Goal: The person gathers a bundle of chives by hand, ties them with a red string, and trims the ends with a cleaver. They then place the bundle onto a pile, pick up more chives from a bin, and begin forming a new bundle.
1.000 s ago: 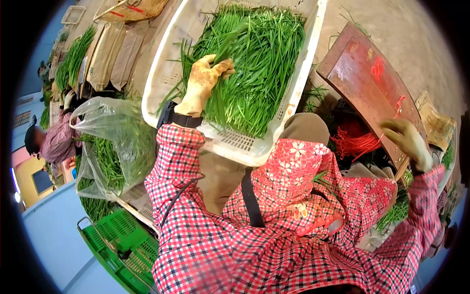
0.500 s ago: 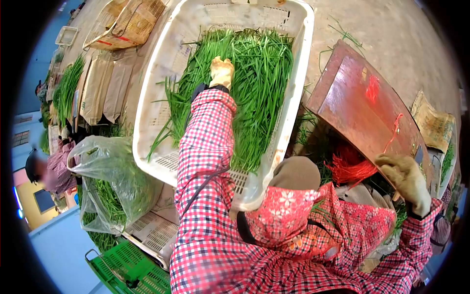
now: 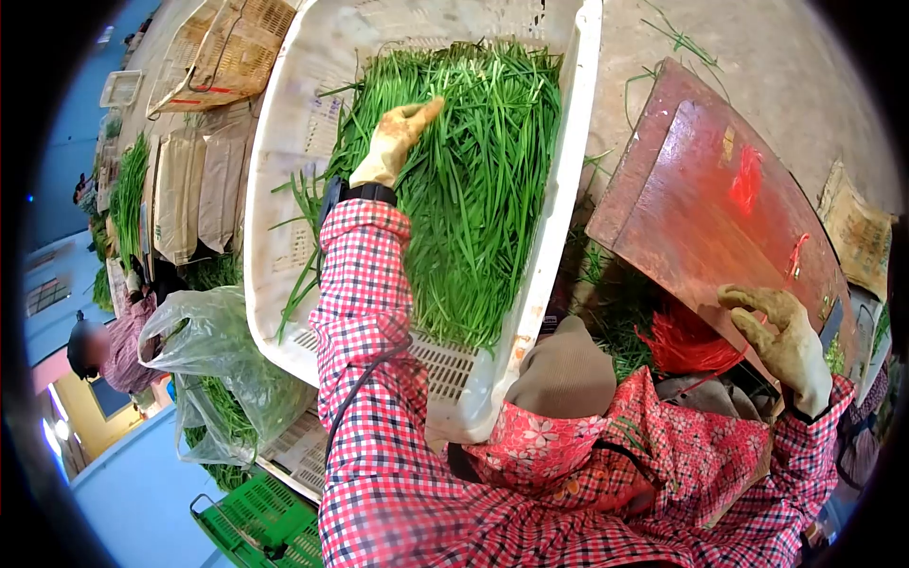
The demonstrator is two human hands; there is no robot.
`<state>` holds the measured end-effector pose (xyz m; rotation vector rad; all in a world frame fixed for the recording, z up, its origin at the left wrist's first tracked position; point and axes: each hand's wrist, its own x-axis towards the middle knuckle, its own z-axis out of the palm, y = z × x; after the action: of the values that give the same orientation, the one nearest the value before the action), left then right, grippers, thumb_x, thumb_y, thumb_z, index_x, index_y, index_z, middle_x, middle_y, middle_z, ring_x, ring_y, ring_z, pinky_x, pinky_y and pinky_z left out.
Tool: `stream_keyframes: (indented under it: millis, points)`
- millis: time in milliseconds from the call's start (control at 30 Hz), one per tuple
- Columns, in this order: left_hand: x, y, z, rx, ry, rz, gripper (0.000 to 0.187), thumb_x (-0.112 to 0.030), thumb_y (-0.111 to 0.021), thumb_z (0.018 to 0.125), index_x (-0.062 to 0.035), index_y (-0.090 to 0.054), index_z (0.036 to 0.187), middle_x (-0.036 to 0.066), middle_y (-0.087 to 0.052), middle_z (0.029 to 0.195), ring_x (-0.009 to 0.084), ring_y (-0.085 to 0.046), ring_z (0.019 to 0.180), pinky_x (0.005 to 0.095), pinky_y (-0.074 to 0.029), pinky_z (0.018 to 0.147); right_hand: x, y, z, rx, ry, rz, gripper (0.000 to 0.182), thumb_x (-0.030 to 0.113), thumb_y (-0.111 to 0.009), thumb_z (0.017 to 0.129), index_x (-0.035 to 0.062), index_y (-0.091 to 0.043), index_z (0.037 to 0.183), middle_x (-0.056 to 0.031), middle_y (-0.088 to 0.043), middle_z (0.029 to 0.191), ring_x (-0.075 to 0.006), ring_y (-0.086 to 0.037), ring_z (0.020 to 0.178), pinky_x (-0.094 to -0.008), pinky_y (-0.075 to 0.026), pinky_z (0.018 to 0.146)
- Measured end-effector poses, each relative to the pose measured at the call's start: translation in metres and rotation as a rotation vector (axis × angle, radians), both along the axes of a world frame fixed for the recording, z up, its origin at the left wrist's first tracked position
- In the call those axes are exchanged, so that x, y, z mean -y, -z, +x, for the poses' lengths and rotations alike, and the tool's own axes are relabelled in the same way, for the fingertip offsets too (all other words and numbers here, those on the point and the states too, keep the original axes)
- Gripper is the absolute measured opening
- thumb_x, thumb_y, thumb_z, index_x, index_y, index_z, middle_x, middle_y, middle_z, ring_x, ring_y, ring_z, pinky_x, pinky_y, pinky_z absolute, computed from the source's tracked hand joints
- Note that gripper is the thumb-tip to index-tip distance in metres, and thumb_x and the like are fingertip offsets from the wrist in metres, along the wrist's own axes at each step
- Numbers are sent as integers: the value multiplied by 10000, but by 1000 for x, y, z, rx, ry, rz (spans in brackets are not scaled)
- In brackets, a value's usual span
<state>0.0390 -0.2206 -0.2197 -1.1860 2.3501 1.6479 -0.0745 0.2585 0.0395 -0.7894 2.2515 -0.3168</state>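
My left hand [image 3: 393, 142], in a pale work glove, is over the left part of a thick layer of long green chives [image 3: 473, 199]. Its fingers stretch forward and hold nothing. The chives lie lengthwise in a large white plastic crate [image 3: 275, 227] with slotted walls, some stray blades leaning toward its left side. My right hand [image 3: 778, 343], also in a stained glove, hovers at the near edge of a reddish-brown wooden board [image 3: 710, 194], thumb and fingers apart with a gap between them. Below the board hangs a bundle of red string [image 3: 686, 341].
A clear plastic bag [image 3: 222, 350] of greens stands left of the crate, above a green basket [image 3: 260, 521]. Farther left are a worn basket [image 3: 237, 52] and a co-worker [image 3: 128, 346] beside upright greens. My knee [image 3: 563, 369] is close to the crate's near right corner.
My left hand has drawn back left off the chives, its fingers going from closed to stretched out. My right hand's fingers have spread apart near the board. The view has shifted slightly.
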Motion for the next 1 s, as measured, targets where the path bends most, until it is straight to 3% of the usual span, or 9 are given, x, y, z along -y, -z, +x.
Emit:
stream_keyframes:
  millis: [67, 133, 233, 267, 367, 400, 533, 667, 1000]
  points:
    - [-5, -10, -23, 166, 12, -263, 941, -742, -535, 798, 27, -496, 1339, 207, -624, 1194, 282, -595, 1106, 362, -425, 1022, 2, 9, -1, 0, -17, -21, 247, 170, -643, 880, 67, -691, 1099, -118, -694, 1072, -277, -639, 981, -358, -476, 887]
    - [-17, -1, -47, 288, 61, -254, 1011, -770, -485, 807, 66, -418, 1372, 172, -656, 1058, 233, -634, 960, 366, -437, 1011, 6, 16, -2, 31, -13, -41, 246, 171, -633, 885, 67, -687, 1101, -120, -694, 1068, -279, -640, 975, -361, -477, 888]
    - [-30, 52, -74, 304, 468, -703, 1136, -798, -529, 754, 166, -371, 1334, 120, -619, 769, 172, -610, 725, 327, -555, 684, 16, 26, -4, 18, -101, -103, 251, 174, -626, 886, 61, -681, 1104, -125, -692, 1066, -291, -640, 970, -363, -481, 887]
    - [-46, 62, -81, 243, 109, -464, 1163, -794, -548, 744, 161, -328, 1370, 110, -620, 751, 175, -608, 701, 317, -555, 616, 19, 30, -5, 5, -113, -115, 253, 175, -624, 886, 58, -681, 1103, -128, -690, 1067, -296, -639, 971, -364, -483, 884]
    - [-102, 41, -99, 255, 59, -634, 1209, -764, -588, 735, 131, -187, 1441, 236, -587, 1173, 305, -547, 1144, 438, -430, 994, 28, 37, -7, -13, -124, -121, 258, 175, -621, 884, 51, -680, 1104, -136, -687, 1069, -309, -636, 977, -367, -489, 880]
    - [-118, 19, -102, 265, 37, -545, 1183, -739, -611, 739, 125, -207, 1439, 261, -459, 1355, 351, -390, 1313, 484, -296, 1099, 31, 37, -7, -6, -107, -106, 260, 173, -621, 884, 49, -679, 1105, -137, -686, 1070, -310, -635, 982, -368, -490, 881]
    - [-153, 26, -102, 95, 34, -627, 1102, -622, -670, 760, 115, -210, 1439, 259, -388, 1427, 396, -332, 1350, 526, -273, 1110, 31, 38, -3, 2, -73, -140, 263, 164, -620, 883, 49, -679, 1113, -141, -684, 1074, -313, -633, 999, -369, -491, 895]
    - [-151, 29, -105, 209, 136, -642, 1145, -526, -737, 732, 102, -120, 1464, 269, -313, 1473, 419, -290, 1375, 543, -265, 1111, 26, 43, -3, 28, -6, -122, 263, 166, -618, 894, 52, -677, 1124, -141, -682, 1078, -315, -631, 1010, -366, -486, 911]
    - [-158, 56, -136, 497, 69, -864, 957, -391, -664, 803, 81, -167, 1472, 221, -400, 1390, 384, -365, 1329, 561, -366, 1026, 31, 47, 0, -71, -6, -108, 244, 187, -596, 915, 45, -680, 1094, -138, -683, 1072, -317, -631, 1011, -370, -487, 907]
